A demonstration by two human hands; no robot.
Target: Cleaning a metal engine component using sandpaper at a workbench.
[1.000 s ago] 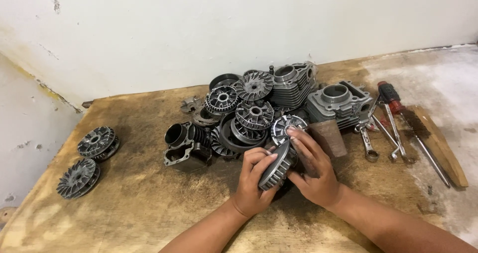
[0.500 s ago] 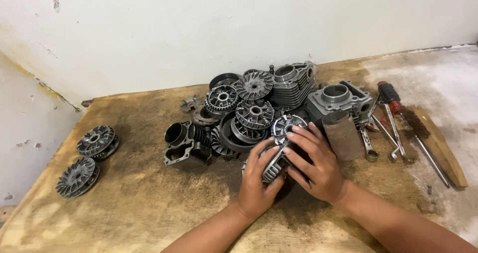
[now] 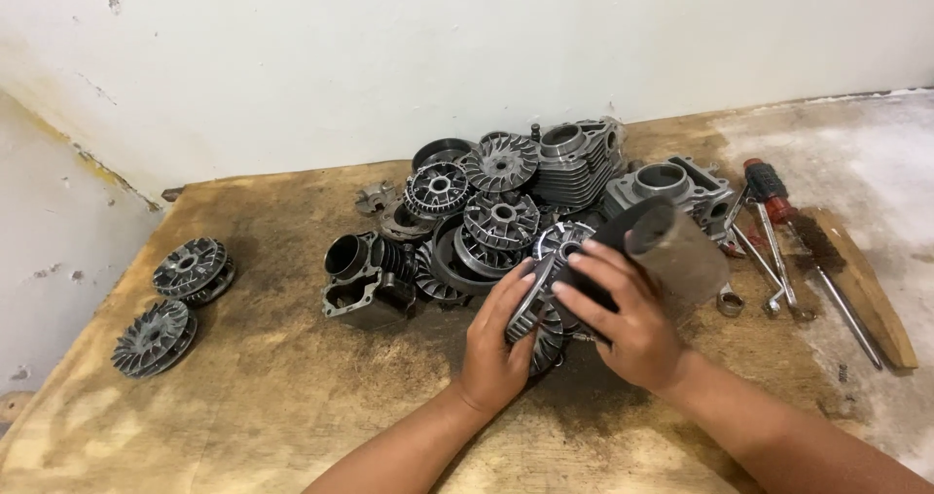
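Observation:
Both my hands grip one grey finned metal pulley disc (image 3: 556, 251), held on edge just above the wooden board (image 3: 253, 406). My left hand (image 3: 498, 343) wraps its near rim from the left. My right hand (image 3: 623, 309) covers its right face, fingers spread over a dark part behind it. Right behind the disc lies a heap of similar finned discs (image 3: 498, 168) and grey engine cylinders (image 3: 671, 185). A dark cylinder (image 3: 362, 272) lies on its side to the left of my left hand.
Two separate finned discs (image 3: 193, 268) (image 3: 154, 336) lie at the board's left edge. Wrenches (image 3: 764, 265), a red-handled screwdriver (image 3: 769, 191) and a wooden-handled wire brush (image 3: 856, 280) lie at the right. A white wall stands close behind.
The disc has been lifted slightly and turned more on edge between my hands. My right hand has shifted up and to the right over it.

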